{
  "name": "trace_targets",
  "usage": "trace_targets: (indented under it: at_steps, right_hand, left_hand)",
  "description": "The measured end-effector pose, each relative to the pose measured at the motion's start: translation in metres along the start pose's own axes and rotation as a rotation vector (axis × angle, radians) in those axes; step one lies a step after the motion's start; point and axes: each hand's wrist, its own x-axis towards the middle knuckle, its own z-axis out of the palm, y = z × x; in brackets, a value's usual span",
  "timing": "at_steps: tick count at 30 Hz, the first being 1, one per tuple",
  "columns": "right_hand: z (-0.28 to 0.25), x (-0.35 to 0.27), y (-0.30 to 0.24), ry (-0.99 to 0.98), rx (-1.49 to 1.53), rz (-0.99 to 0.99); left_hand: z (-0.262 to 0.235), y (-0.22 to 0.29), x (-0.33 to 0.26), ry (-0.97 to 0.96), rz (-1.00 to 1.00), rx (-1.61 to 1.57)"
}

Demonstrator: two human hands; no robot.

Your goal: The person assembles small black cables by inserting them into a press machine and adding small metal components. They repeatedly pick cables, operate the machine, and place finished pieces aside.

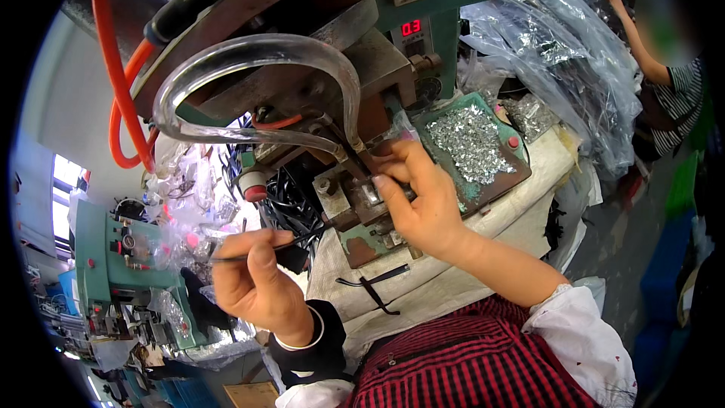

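Observation:
My left hand (260, 283) is closed, thumb against fingers, on a thin black strip (308, 235) that looks like a glasses temple. Its far end points into the metal fixture (355, 211) of a green bench press (445, 38). My right hand (423, 200) is at the fixture with thumb and fingers pinched together. What they grip, if anything, is hidden. Just behind those fingertips, a clear bent tube (257, 45) runs down to the press head. Two similar black strips (374, 276) lie crossed on the pale cloth (332, 279) in front of the fixture.
Right of the fixture, a green tray (495, 189) holds a heap of small shiny metal pieces (468, 143). A red button (255, 186) and a bundle of black strips (291, 204) are on the left. Orange hoses (113, 68) hang there. Another person (672, 98) is at far right.

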Motion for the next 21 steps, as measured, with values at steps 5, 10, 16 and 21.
trace_targets:
  at_steps: [5,10,16,21]
  right_hand:
    - [0.009,-0.006,-0.008,0.018,0.246,0.208]
    - [0.006,-0.001,-0.018,-0.009,0.166,0.21]
    - [-0.029,0.001,-0.035,-0.238,-0.202,0.022]
    - [-0.084,-0.007,0.053,-0.076,-0.984,0.023]
  left_hand:
    - [0.018,-0.016,0.022,0.128,-0.077,-0.11]
    - [0.026,-0.001,0.026,0.113,-0.124,-0.207]
    - [0.023,0.0,-0.006,-0.104,0.16,-0.053]
    - [0.05,0.0,-0.036,-0.452,0.596,0.25]
